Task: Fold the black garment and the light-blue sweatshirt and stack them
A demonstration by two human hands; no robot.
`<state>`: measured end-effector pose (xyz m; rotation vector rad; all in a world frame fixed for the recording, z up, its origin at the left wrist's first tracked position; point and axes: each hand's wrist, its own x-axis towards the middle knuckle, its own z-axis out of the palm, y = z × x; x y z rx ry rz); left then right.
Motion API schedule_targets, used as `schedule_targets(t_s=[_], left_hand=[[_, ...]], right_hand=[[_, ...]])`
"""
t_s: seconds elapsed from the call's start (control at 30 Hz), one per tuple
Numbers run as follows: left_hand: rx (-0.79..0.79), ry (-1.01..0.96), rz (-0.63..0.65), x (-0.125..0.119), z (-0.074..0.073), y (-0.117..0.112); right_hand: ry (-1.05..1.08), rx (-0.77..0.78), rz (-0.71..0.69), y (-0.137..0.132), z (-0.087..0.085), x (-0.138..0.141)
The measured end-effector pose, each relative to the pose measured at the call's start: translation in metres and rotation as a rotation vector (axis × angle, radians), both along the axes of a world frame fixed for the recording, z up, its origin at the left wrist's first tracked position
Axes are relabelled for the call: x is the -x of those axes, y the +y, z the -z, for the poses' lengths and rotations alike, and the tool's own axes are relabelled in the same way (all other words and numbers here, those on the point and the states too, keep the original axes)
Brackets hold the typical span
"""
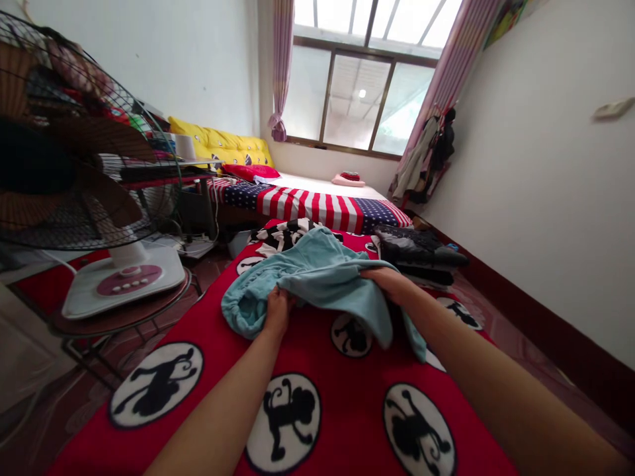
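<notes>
A light blue garment point(322, 264) with a gathered, elastic-looking edge at its left end lies partly on a red cloth point(342, 410) printed with black monkeys in white circles. My left hand point(278, 305) pinches the near side of the garment by the gathered end. Farther right, my right hand point(387, 281) grips its upper edge, and loose fabric hangs below this hand. The stretch between both hands is lifted off the cloth. Some of my fingers are hidden by the fabric. Just behind the garment lies a black-and-white patterned cloth point(282, 235).
A stack of dark folded clothes point(421, 254) sits at the far right of the red cloth. On the left, a fan point(124, 277) stands on a round stool point(163, 301). Beyond is a bed with a stars-and-stripes cover point(307, 205). Clothes point(429, 158) hang near the window.
</notes>
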<state>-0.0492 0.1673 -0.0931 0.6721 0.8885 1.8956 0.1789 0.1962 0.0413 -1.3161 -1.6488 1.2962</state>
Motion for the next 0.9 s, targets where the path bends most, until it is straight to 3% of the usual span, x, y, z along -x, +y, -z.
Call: schedule_targets(t_s=[0.13, 0.27, 0.33, 0.4, 0.5, 0.6, 0.67, 0.77, 0.9], left_hand=[[-0.011, 0.133, 0.054, 0.001, -0.001, -0.007], [-0.042, 0.274, 0.128, -0.005, -0.014, -0.027], [-0.073, 0.479, 0.248, -0.011, -0.019, -0.043], [-0.143, 0.786, 0.39, -0.016, -0.022, -0.061], [-0.262, 1.19, 0.465, -0.015, -0.026, -0.083], [-0.276, 1.456, 0.297, -0.001, -0.029, -0.091], [-0.214, 1.609, 0.149, 0.014, -0.03, -0.086], [-0.058, 1.774, 0.082, 0.035, -0.026, -0.072], [-0.004, 1.874, 0.117, 0.047, -0.018, -0.057]], right_hand=[[0.021, 0.284, -0.227, -0.049, -0.008, -0.021], [-0.376, 0.297, -0.363, -0.102, 0.013, -0.052], [-0.525, 0.292, -0.486, -0.117, 0.026, -0.067], [-0.53, 0.311, -0.559, -0.122, 0.039, -0.081], [-0.469, 0.246, -0.384, -0.114, 0.058, -0.101], [-0.552, -0.051, -0.076, -0.098, 0.079, -0.12], [-0.666, -0.281, 0.039, -0.091, 0.093, -0.128], [-0.833, -0.486, 0.097, -0.085, 0.109, -0.128], [-1.045, -0.564, 0.143, -0.08, 0.116, -0.109]])
